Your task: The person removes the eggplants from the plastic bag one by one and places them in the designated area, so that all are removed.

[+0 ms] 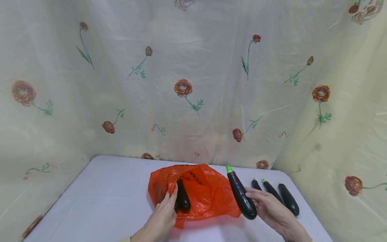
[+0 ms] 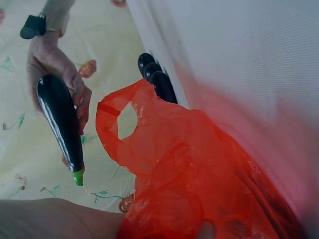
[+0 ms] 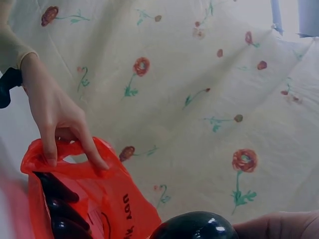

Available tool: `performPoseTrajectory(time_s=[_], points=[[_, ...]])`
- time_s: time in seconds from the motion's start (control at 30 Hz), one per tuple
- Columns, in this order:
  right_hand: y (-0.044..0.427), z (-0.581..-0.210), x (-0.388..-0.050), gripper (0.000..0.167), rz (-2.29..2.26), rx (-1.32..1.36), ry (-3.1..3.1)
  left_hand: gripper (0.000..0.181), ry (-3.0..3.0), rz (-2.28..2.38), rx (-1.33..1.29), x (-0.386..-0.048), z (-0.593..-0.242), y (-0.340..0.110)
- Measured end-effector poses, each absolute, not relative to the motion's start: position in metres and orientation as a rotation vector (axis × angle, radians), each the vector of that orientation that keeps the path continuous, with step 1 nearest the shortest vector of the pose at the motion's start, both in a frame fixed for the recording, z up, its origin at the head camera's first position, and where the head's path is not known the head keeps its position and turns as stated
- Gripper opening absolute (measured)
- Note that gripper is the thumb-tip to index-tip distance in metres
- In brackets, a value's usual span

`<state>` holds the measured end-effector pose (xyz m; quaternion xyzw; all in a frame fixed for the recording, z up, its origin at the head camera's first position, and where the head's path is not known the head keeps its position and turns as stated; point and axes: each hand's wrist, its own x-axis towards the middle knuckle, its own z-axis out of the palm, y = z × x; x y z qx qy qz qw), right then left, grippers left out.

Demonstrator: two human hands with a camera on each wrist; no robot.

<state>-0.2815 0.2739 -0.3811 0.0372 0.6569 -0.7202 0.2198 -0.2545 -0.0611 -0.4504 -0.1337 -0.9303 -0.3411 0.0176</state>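
White tabletop (image 1: 115, 188); flower-printed sheeting (image 1: 211, 101) behind and along both sides. Red plastic bag (image 1: 208, 201) mid-table, mouth agape; I count three dark eggplants (image 3: 67, 211) inside. Left hand (image 1: 163, 211) grips its rim. Right hand (image 1: 273, 208) holds a green-tipped eggplant (image 1: 242, 195) aloft, near the bag. Three loose eggplants (image 1: 272, 192) lie at table's right.

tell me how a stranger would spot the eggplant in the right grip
On the white table, find the red bag. At its right edge, the right grip holds a green-tipped dark eggplant. Unlike the three eggplants lying further right, it's off the table.
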Motion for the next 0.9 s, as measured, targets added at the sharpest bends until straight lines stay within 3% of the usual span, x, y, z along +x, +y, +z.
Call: performPoseTrajectory(time_s=[0.2,0.9], points=[[0.290,-0.382,-0.281,0.060,-2.008,0.103,1.786,0.081,-2.872,-1.062,-0.438,-0.255,-0.451,-0.062],[0.340,-0.410,-0.280,0.073,-1.964,0.210,1.899,0.081,-2.893,-1.122,-0.423,-0.255,-0.450,-0.064]])
